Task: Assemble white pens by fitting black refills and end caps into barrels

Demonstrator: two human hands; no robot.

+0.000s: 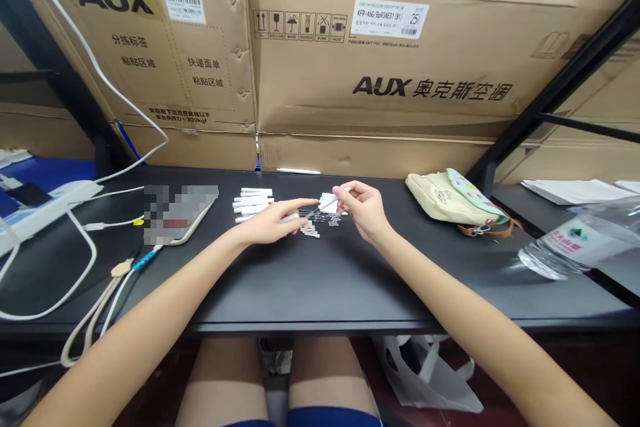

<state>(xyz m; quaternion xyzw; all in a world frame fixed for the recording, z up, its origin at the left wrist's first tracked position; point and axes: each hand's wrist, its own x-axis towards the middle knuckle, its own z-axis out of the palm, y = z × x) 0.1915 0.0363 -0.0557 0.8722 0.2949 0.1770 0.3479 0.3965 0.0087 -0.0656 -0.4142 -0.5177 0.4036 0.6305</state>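
Note:
My left hand [274, 221] is closed around a slim white pen barrel [290, 217], which the fingers mostly cover. A thin dark rod points from it toward my right hand. My right hand [367, 210] pinches a small white pen part [345, 191] between thumb and fingers, raised just over the desk. Between the hands lie thin refills [324, 217] and short white pieces [310, 231], with more white parts behind. Several white tubes [256, 192] lie in a stack left of my left hand. A whole white pen [299, 171] rests at the back against the cardboard.
A phone [195, 213] and white cables lie at left, near a power strip [45, 213]. A cream pouch [440, 197] sits at right, with a water bottle [575, 243] beyond it. Large cardboard boxes [375, 107] stand behind the black desk [320, 293].

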